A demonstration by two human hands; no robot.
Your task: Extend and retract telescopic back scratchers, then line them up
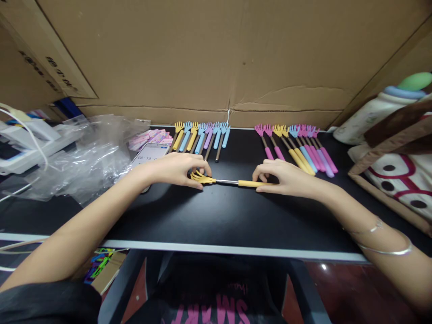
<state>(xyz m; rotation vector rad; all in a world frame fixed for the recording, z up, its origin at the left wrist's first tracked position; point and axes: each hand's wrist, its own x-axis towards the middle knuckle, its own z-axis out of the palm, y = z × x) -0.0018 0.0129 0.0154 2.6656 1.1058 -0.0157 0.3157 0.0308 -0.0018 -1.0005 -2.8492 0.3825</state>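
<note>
A yellow back scratcher [229,182] lies across the black table [216,216], its claw end to the left and its yellow grip to the right. My left hand [175,168] pinches the claw end. My right hand [283,177] is closed round the yellow grip. A short metal shaft shows between the two hands. Behind my left hand lies a row of several yellow, blue and purple back scratchers [200,135]. Behind my right hand lies a second row [299,146] in pink, yellow, blue and purple.
A phone [148,155] showing a timer lies left of the scratchers, beside pink packets [150,137] and crumpled clear plastic bags [87,153]. Cardboard [216,58] walls the back. A patterned bag [394,171] and bottle [378,112] stand at right. White devices [23,139] sit far left.
</note>
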